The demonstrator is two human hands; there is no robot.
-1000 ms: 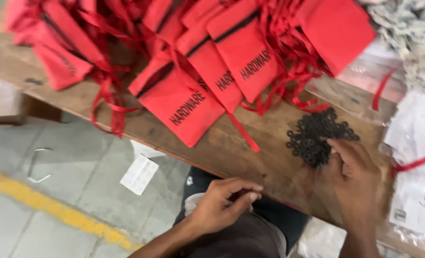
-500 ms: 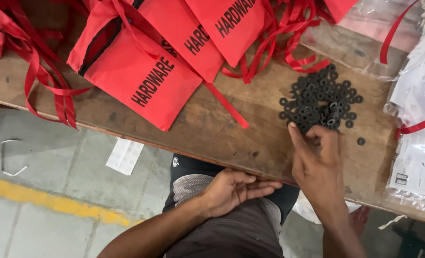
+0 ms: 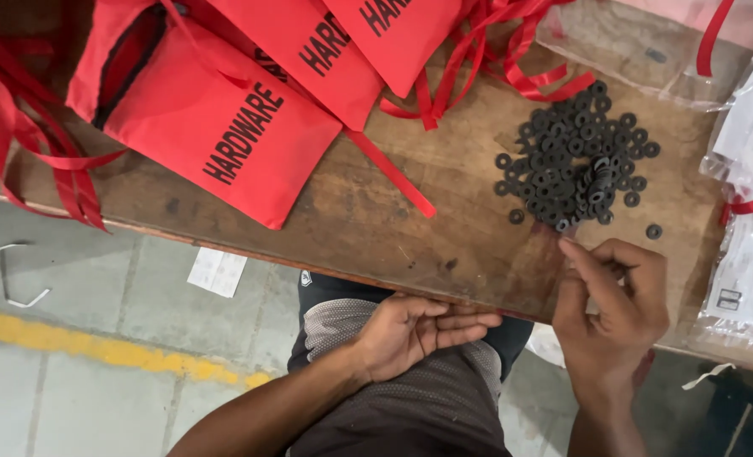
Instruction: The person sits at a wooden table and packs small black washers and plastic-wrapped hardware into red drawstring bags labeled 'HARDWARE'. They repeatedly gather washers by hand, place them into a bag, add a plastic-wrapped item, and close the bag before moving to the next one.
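1. A worn wooden bench (image 3: 410, 220) runs across the scene, and I place everything else by the pile of black washers (image 3: 575, 165) lying on its right part.
2. The right hand (image 3: 613, 313) sits just below that pile at the bench's near edge, fingers curled together with the forefinger pointing up at the nearest washers. It looks pinched on something small, but I cannot tell what, if anything, is between the fingertips.
3. One lone washer (image 3: 654, 231) lies apart from the pile, just to its lower right and above the right hand's knuckles.
4. The left hand (image 3: 419, 330) is well to the lower left of the pile, below the bench edge over the person's lap. It lies palm up, fingers stretched toward the right and loosely open, holding nothing that I can see.
5. To the left of the pile lie red fabric pouches (image 3: 224, 127) with black lettering, overlapping one another, one with a dark zip opening.
6. Red ribbons (image 3: 495, 59) trail just above and left of the pile; a single strip runs diagonally across the wood.
7. Clear plastic bags (image 3: 749, 262) with paper inside lie to the right of the pile.
8. Far lower left, a grey floor shows a yellow line (image 3: 97, 351).
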